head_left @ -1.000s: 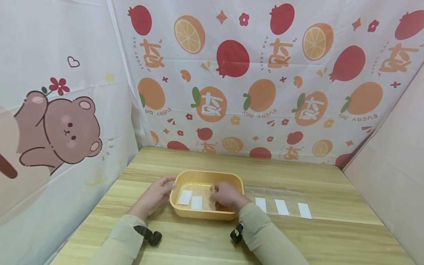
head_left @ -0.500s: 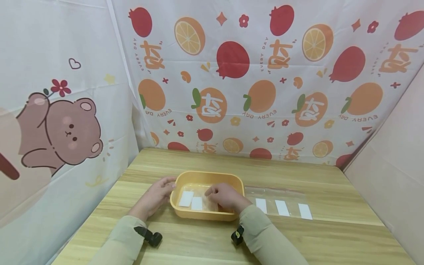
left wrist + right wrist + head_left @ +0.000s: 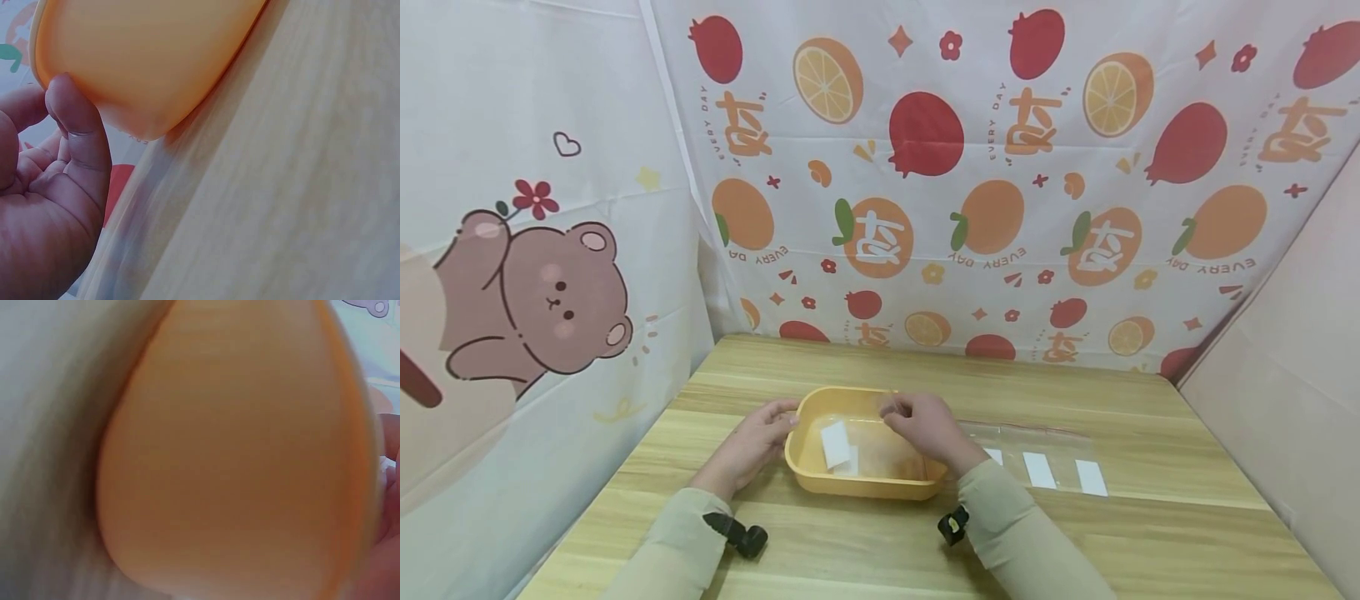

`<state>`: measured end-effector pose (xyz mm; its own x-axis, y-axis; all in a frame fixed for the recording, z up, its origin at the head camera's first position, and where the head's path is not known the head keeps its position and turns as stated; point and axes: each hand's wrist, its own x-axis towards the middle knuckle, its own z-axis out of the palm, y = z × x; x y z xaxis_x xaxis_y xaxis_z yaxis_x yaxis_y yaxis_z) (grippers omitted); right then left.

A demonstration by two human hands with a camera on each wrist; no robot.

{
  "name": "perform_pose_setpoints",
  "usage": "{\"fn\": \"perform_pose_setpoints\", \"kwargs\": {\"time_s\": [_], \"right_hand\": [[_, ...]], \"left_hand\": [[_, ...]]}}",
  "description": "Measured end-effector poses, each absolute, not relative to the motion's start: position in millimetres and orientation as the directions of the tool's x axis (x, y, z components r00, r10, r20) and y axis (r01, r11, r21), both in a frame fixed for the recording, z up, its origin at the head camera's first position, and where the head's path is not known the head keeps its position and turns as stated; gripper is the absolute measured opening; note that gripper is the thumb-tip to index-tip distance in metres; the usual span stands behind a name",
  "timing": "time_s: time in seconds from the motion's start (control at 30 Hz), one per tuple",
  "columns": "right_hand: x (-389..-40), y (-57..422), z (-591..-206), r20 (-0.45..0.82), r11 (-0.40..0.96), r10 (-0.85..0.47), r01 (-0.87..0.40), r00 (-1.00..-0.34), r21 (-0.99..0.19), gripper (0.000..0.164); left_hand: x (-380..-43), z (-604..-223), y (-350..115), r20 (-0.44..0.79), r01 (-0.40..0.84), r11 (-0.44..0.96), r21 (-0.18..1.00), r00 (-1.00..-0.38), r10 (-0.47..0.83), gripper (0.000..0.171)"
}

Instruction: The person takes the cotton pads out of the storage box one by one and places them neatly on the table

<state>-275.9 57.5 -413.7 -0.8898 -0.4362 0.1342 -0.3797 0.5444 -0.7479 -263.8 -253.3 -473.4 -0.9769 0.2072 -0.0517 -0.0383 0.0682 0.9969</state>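
In the head view, a yellow tub (image 3: 865,486) stands on the wooden table (image 3: 1075,550), with the left hand (image 3: 762,437) at its nine o'clock end, fingertips at the rim. The right hand (image 3: 927,423) is over the tub's one to two o'clock side, finger and thumb pinched together on clear film (image 3: 886,405), which hangs into the tub and seems to be part of a small bag. Inside, toward nine o'clock, a tilted white label (image 3: 835,446) partly overlaps a second label (image 3: 852,461), dulled by the film. Just outside, at three o'clock, clear bags (image 3: 1012,458) with white labels of their own lie in a row — their near end is behind the right wrist.

The left wrist view shows the left thumb against the tub's edge, the other fingers bent behind it; this reads as a light, steadying hold.

The right wrist view is blurred: the tub's outer wall fills the middle, and part of a hand shows at three to four o'clock, its fingertips hidden — the grip cannot be told from here.

The step in hand looks like picking out one bag. The next move probably calls for a firm pinch, a steady tub and enough height to clear the rim
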Motion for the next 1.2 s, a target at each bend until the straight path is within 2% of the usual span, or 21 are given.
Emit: {"fn": "perform_pose_setpoints", "kwargs": {"time_s": [0.2,0.37,0.5,0.83,1.2], "right_hand": [[-278,72,-399,0.192,0.552,-0.404,-0.405,-0.895,-0.729,0.011],[-279,92,-383,0.227,0.566,-0.378,-0.419,-0.897,-0.71,0.016],[-280,111,-366,0.231,0.51,-0.419,-0.439,-0.878,-0.74,0.017],[-284,163,-340,0.148,0.359,-0.598,-0.428,-0.787,-0.83,0.029],[-277,238,-326,-0.043,0.441,-0.587,-0.275,-0.808,-0.854,0.031]], "left_hand": [[-264,-472,-253,-0.05,-0.037,0.066,0.997,-0.977,0.206,0.048],[-264,-471,-253,-0.056,-0.042,0.073,0.996,-0.976,0.208,0.047],[-264,-470,-253,-0.061,-0.046,0.078,0.996,-0.977,0.204,0.049],[-264,-470,-254,-0.059,-0.043,0.081,0.996,-0.977,0.207,0.049],[-266,-472,-254,-0.059,-0.046,0.067,0.997,-0.976,0.212,0.05]]}}
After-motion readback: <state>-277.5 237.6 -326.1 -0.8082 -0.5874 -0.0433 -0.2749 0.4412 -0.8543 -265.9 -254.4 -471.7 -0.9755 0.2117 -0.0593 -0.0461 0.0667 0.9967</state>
